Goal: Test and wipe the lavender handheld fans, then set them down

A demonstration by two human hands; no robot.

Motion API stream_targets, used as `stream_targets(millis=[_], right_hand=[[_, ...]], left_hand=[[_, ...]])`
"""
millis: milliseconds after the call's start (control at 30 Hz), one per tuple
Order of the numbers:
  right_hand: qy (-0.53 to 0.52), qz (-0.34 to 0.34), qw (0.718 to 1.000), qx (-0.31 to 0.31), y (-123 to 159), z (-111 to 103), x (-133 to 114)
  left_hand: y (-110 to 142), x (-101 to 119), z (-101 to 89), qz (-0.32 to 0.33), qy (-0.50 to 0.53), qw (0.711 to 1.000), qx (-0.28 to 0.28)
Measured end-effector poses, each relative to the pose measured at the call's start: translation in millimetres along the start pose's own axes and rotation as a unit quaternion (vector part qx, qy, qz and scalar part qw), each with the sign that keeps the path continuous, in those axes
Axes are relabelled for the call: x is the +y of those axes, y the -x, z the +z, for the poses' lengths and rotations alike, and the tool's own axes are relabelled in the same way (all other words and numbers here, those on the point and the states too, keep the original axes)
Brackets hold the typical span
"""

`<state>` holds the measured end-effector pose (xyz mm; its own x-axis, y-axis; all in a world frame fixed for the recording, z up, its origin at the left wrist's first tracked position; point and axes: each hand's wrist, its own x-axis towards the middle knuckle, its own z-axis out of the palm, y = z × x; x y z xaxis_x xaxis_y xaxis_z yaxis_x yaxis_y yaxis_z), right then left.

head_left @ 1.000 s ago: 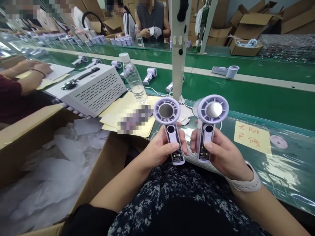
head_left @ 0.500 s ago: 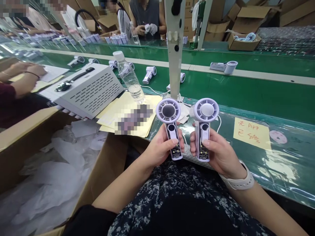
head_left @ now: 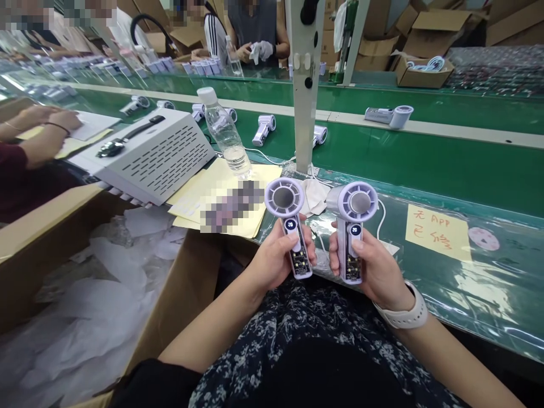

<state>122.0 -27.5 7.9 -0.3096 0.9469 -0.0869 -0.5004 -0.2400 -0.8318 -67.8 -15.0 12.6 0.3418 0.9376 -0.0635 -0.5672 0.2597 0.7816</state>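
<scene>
One green tabletop (head_left: 501, 297) spans the view, with one open cardboard box (head_left: 195, 277) of crumpled translucent film at left and one grey vented case (head_left: 170, 156) beyond it. Two lilac handheld fans stand side by side, apart, at the tabletop's near edge: left fan (head_left: 284, 198) gripped in the left hand (head_left: 278, 255), right fan (head_left: 357, 203) in the right hand (head_left: 378, 263). Each handle bears one small lit round display (head_left: 290, 225), a thumb just below.
</scene>
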Motion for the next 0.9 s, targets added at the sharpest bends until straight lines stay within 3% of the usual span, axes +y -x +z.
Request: stream_targets(millis=[100,267,500,733,900], right_hand=[[0.007,0.001,1.0,-0.016,0.9,-1.2,1.0],[0.008,0.008,1.0,0.01,-1.0,-0.4,-0.1],[0.003,0.012,1.0,0.019,-0.3,0.7,-1.1],[0.012,-0.009,0.999,0.036,2.7,1.9,-2.5],[0.028,-0.012,0.998,0.054,1.7,1.0,-3.1]], left_hand=[[3.0,-0.2,-0.5,0.025,-0.034,0.998,-0.037],[2.4,1.0,1.1,0.058,-0.063,0.996,-0.033],[4.4,1.4,4.3,0.038,-0.016,0.999,-0.031],[6.1,1.2,3.7,0.034,-0.031,0.997,-0.056],[5.9,0.2,4.6,0.022,-0.067,0.997,-0.018]])
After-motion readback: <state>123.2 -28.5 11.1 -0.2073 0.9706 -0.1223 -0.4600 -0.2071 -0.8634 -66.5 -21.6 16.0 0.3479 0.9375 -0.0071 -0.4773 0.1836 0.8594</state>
